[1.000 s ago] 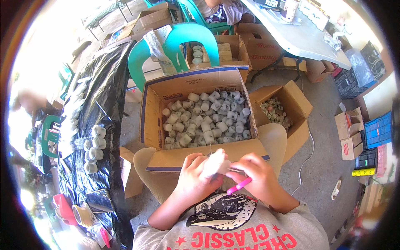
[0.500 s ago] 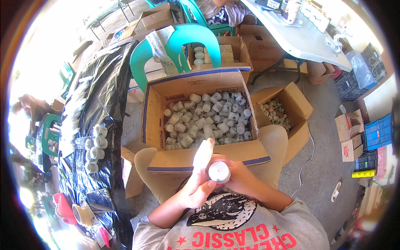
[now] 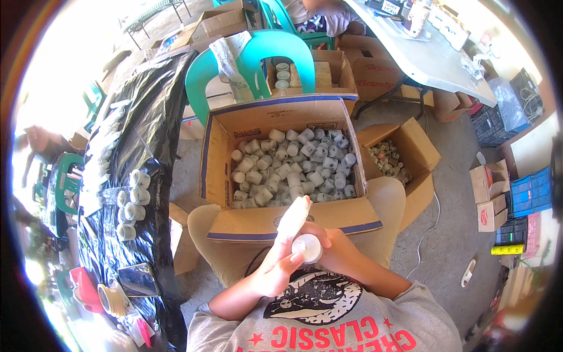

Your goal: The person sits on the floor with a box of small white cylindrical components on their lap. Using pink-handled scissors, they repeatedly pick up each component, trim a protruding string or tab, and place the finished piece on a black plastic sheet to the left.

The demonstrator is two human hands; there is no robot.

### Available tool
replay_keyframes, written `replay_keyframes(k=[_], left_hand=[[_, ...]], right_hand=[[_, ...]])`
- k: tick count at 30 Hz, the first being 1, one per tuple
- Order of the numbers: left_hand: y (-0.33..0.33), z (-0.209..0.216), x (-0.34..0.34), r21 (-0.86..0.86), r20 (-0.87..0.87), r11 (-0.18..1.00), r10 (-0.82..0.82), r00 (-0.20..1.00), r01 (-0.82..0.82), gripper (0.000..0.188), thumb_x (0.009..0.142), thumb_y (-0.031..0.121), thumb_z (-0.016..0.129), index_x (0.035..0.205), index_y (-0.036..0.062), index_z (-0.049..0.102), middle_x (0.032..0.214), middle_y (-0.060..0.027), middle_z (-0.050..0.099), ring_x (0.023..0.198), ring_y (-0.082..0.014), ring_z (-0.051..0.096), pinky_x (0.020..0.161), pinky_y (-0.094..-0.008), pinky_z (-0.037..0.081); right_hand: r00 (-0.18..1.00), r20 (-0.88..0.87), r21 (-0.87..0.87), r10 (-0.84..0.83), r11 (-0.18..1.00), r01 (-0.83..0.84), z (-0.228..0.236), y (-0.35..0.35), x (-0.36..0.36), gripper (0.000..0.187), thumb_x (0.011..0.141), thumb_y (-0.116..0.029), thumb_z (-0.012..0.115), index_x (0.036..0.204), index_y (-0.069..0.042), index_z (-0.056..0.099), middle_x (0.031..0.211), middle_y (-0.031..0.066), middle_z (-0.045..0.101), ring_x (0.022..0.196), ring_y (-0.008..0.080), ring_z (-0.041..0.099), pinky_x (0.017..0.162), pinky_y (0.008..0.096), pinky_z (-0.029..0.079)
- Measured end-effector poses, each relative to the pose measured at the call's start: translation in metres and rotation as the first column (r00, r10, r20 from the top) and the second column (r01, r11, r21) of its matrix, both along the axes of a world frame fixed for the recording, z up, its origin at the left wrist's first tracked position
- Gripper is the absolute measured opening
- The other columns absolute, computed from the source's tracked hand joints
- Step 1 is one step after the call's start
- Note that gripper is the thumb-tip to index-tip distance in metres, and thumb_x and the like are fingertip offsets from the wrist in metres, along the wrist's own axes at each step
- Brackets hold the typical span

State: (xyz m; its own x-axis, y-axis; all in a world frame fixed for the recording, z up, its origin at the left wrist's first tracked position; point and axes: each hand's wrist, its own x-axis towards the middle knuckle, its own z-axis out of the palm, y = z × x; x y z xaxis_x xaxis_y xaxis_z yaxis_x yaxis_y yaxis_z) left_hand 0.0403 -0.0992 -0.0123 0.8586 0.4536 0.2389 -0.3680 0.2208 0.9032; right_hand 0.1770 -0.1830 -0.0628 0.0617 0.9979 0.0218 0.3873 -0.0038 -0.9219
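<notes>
Head view: left grip (image 3: pixel 277 258) and right grip (image 3: pixel 331 242) clasp a white cylinder (image 3: pixel 308 246) together

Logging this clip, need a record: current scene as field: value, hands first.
left hand: thumb against a white cylinder
right hand: curled around the cylinder, fingers partly hidden
cylinder pose: round end facing the camera
ahead: large cardboard box of whitish cylinders
ahead right: smaller cardboard box of small mixed pieces
left: black plastic sheet bearing more cylinders, phone

grey shirt (image 3: pixel 319 335): red lettering | rear carton (image 3: pixel 375 71): red print | large open box (image 3: pixel 275 117): dark print
</notes>
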Motion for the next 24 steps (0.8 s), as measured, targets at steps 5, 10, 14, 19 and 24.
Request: replay_keyframes(k=[5,10,14,19,24], left_hand=[[0.002,0.001,-0.002,0.07,0.023,0.997,0.017,1.0,-0.019,0.068,0.094,0.015,0.041,0.15,0.0056,0.003,0.107,-0.0143,0.053,0.1,-0.0215,0.05,0.092,-0.0349,0.036],[-0.002,0.001,-0.001,0.089,-0.006,0.988,0.123,0.992,-0.122,0.072,0.091,0.024,0.047,0.15,0.0047,0.01,0.098,-0.0115,0.055,0.089,-0.0194,0.053,0.082,-0.0319,0.041],[0.0,-0.002,-0.003,0.085,0.054,0.995,0.049,0.997,-0.053,0.065,0.095,0.013,0.04,0.15,0.003,0.007,0.103,-0.013,0.054,0.098,-0.0199,0.05,0.092,-0.0345,0.036],[0.0,-0.004,-0.002,0.076,0.031,0.99,0.115,0.993,-0.117,0.058,0.096,0.018,0.037,0.148,0.0004,0.017,0.093,-0.0105,0.057,0.089,-0.0183,0.053,0.087,-0.033,0.039],[-0.005,-0.002,0.0,-0.054,-0.101,0.965,0.249,0.963,-0.255,0.064,0.092,0.036,0.042,0.143,-0.0003,0.032,0.074,-0.0089,0.059,0.069,-0.0158,0.055,0.072,-0.0273,0.043]], right_hand=[[1.0,0.022,0.015,-0.018,1.0,0.017,-0.007,0.002,-0.003,0.018,0.074,-0.007,0.067,0.092,-0.006,0.062,0.087,0.0119,0.063,0.083,0.0315,0.062,0.071,0.0382,0.05],[0.999,0.048,0.031,-0.017,0.999,0.016,-0.015,0.001,-0.004,0.014,0.075,-0.008,0.065,0.088,-0.005,0.061,0.085,0.0121,0.061,0.08,0.0318,0.062,0.069,0.0387,0.049],[0.998,0.049,0.034,-0.027,0.999,0.025,-0.018,0.0,-0.004,0.013,0.075,-0.008,0.065,0.086,-0.005,0.06,0.084,0.0122,0.06,0.079,0.0324,0.061,0.068,0.0392,0.049],[0.995,0.095,0.088,-0.006,0.996,-0.002,-0.02,0.002,-0.003,0.012,0.074,-0.006,0.064,0.086,-0.005,0.06,0.083,0.0118,0.059,0.078,0.0325,0.06,0.067,0.0392,0.048],[0.997,0.061,0.063,0.038,0.997,-0.042,-0.013,0.002,0.0,0.019,0.074,-0.003,0.064,0.093,-0.005,0.062,0.085,0.0121,0.061,0.078,0.0318,0.061,0.068,0.0391,0.048]])
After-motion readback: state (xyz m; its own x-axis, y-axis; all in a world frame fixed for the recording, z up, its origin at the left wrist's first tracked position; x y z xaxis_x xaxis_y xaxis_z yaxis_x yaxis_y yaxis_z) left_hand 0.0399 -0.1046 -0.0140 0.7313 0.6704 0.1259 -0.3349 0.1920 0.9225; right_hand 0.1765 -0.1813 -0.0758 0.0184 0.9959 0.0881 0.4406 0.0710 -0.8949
